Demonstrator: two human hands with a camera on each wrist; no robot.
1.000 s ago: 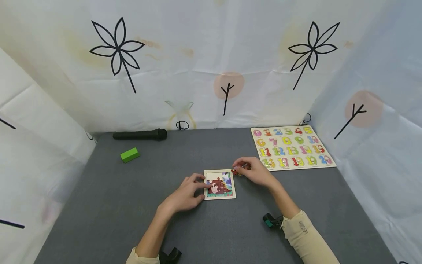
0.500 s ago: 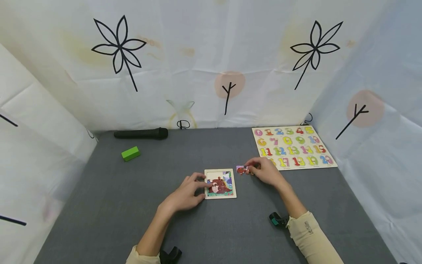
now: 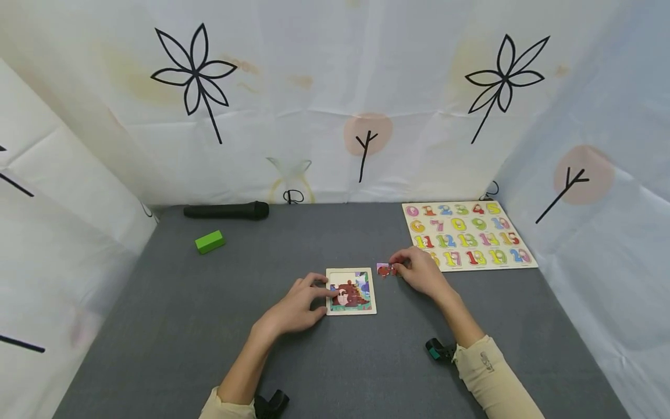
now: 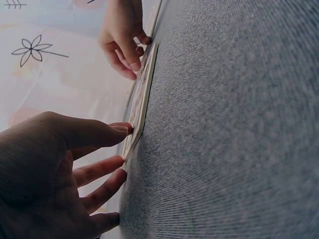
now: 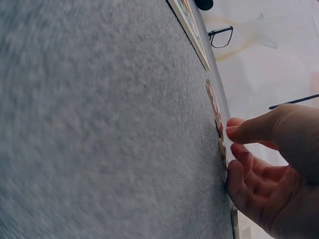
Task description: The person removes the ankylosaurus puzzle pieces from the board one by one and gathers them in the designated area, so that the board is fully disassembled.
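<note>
A square wooden jigsaw puzzle (image 3: 350, 293) with a brown dinosaur picture lies on the table; its upper part shows bare pale wood. My left hand (image 3: 294, 306) steadies its left side, the index finger reaching onto the picture and the other fingertips at the edge. In the left wrist view those fingers are spread along the frame (image 4: 145, 104). Right of the puzzle, small red and purple puzzle pieces (image 3: 383, 269) lie flat. My right hand (image 3: 419, 270) pinches at one of them with thumb and index finger. More pieces (image 5: 223, 149) show beside its fingertips in the right wrist view.
A number puzzle board (image 3: 466, 235) lies at the back right, close behind my right hand. At the back left are a black microphone (image 3: 225, 211) and a green block (image 3: 210, 241). White printed cloth (image 3: 324, 81) walls in the grey table.
My right hand has moved right, away from the puzzle frame, and the small pieces now lie farther right of it. Over the last half second it barely shifts. The left hand stays on the puzzle.
</note>
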